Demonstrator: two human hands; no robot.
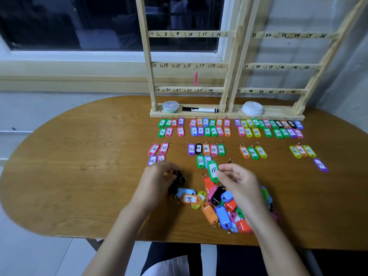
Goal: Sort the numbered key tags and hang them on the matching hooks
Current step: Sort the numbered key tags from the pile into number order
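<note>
— Your right hand pinches green tag 18 just above the loose pile; your left hand curls its fingers round a black tag

— Progress?

— Early, I'd say: the rack carries one pink tag, sorted rows wait on the table, the pile's face-down tags can't be read, and the far-right numbers blur

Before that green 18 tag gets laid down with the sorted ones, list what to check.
1. Number read: ok; the green tag in the right hand shows 18.
2. Grip: ok; fingertips pinch its edge.
3. Partner found: ok; a pink 18 tag lies in the far row.
4. Free spot beside it: cannot tell; tags crowd there.
5. Left hand free: not ok; it holds black tags.
</note>
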